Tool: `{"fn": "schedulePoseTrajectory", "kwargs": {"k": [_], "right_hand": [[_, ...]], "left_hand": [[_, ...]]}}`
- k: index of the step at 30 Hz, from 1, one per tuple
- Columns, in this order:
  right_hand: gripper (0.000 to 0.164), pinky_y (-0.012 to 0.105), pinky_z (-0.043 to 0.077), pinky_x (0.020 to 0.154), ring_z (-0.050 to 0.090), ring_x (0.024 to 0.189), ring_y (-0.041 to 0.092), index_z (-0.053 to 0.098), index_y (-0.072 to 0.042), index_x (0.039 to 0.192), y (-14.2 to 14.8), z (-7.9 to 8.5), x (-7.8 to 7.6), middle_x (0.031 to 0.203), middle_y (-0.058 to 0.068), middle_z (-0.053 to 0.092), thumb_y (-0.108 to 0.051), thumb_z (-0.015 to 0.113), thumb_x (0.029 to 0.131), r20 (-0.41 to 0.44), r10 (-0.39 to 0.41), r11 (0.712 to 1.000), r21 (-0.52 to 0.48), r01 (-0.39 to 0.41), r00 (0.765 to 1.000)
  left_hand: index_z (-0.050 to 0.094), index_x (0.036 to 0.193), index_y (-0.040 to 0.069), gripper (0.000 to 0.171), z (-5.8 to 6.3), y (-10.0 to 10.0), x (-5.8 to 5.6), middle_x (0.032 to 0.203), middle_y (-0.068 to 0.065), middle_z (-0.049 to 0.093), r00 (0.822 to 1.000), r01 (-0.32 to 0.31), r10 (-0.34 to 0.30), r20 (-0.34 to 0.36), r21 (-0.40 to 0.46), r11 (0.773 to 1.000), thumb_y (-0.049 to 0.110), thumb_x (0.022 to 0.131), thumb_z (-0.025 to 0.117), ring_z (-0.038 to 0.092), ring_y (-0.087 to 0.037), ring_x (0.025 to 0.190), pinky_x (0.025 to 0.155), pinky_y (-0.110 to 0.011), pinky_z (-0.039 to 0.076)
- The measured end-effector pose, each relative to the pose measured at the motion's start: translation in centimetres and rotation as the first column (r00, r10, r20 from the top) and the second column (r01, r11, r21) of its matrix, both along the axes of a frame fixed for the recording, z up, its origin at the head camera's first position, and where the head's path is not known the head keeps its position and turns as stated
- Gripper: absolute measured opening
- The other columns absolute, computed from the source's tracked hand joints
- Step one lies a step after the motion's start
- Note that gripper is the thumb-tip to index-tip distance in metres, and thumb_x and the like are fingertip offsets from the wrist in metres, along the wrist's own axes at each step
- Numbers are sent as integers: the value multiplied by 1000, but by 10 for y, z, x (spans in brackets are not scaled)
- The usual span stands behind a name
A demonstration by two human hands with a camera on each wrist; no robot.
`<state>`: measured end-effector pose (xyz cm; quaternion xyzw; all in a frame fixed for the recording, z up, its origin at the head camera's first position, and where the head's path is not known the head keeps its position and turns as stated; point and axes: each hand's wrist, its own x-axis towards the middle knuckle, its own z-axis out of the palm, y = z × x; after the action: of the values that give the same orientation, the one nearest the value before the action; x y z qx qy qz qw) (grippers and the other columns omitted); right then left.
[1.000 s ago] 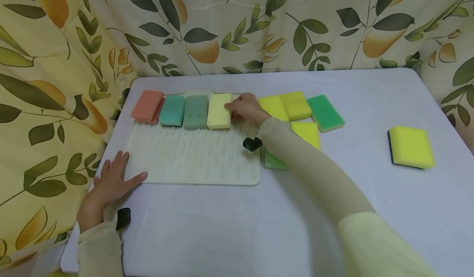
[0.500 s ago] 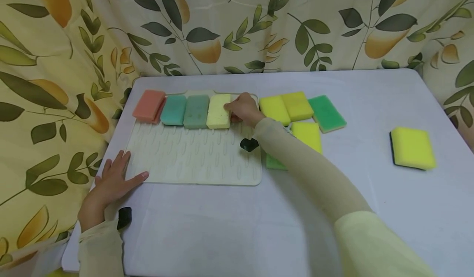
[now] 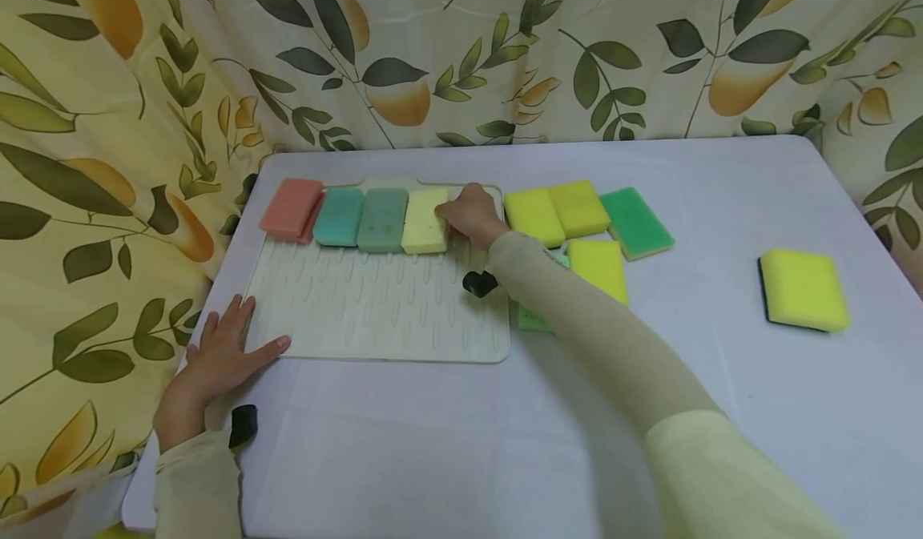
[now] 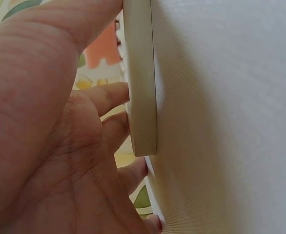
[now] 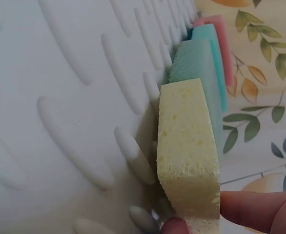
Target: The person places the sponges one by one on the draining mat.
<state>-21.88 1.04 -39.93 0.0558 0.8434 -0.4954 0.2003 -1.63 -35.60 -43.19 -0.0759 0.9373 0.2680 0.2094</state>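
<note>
Pale yellow sponge (image 3: 424, 223) was pinched pretty snug at its right side by your right hand (image 3: 472, 214), sitting along the far edge of the white ridged tray (image 3: 382, 311), just right of the grey-green sponge (image 3: 383, 223). Your left hand (image 3: 219, 356), fingers splayed, touched the tray's near-left corner.

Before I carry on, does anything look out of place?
Yes: a yellow sponge with a dark underside sits alone on the right of the table, apart from the other loose sponges beside the mat. The pale yellow sponge in the right hand roughly aligns with the grey-green one beside it. No spill or damage shows.
</note>
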Motion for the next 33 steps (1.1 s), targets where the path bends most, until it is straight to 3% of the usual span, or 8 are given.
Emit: {"fn": "schedulePoseTrajectory", "kwargs": {"k": [8,13,18,23,25,28,30,33], "right_hand": [[18,29,44,60,53,59,20,53,0,109,4,-2,-1,74,9,56,-15,61,105,11,-4,999,36,4,1000],[17,30,55,72,66,60,22,58,1,104,9,1,1,88,17,69,-16,58,107,-1,27,1000,-11,-27,1000],[24,34,60,87,75,77,29,52,-4,91,15,5,4,100,13,61,-18,53,110,18,48,994,-95,-46,999],[32,41,59,96,73,97,32,44,-6,82,25,12,10,95,9,48,-18,53,110,41,116,972,-210,-105,992],[28,42,58,100,69,104,32,50,0,91,29,15,12,97,11,45,-19,53,110,57,156,958,-251,-137,986],[32,42,55,104,65,116,31,56,8,126,35,20,15,116,16,51,-21,53,111,86,196,944,-287,-164,977],[47,41,54,106,63,124,32,48,6,149,40,23,19,139,18,51,-23,53,112,103,213,939,-295,-175,972],[60,41,54,107,59,134,32,36,2,163,49,26,24,163,15,42,-26,53,113,106,227,938,-292,-188,968]], "left_hand": [[2,169,-3,115,-1,2,-2,173,-33,-9,1000,-5,5,3,0,1000,62,98,66,-20,-60,154,108,-88,-9],[2,169,-3,115,1,2,-2,173,-32,-10,1000,-8,8,8,-4,1000,61,99,66,-20,-60,154,109,-88,-9],[1,169,-2,116,2,1,-1,173,-32,-11,1000,-9,9,12,-4,1000,63,99,66,-21,-60,153,108,-88,-9],[0,169,-1,116,2,1,0,173,-32,-11,1000,-5,5,8,-4,1000,64,99,65,-21,-60,153,108,-88,-10],[0,169,-1,116,2,1,0,173,-32,-11,1000,-5,5,10,0,1000,64,99,65,-21,-60,153,108,-88,-10],[0,169,-1,116,3,0,0,173,-32,-11,1000,-7,7,14,5,1000,64,99,65,-22,-60,153,108,-88,-10],[-1,169,-1,116,2,1,0,173,-32,-11,1000,-6,6,17,7,1000,64,99,65,-21,-61,153,108,-88,-10],[0,169,-1,116,1,1,0,173,-32,-11,1000,-7,7,20,6,1000,64,99,65,-22,-60,153,108,-88,-10]]}}
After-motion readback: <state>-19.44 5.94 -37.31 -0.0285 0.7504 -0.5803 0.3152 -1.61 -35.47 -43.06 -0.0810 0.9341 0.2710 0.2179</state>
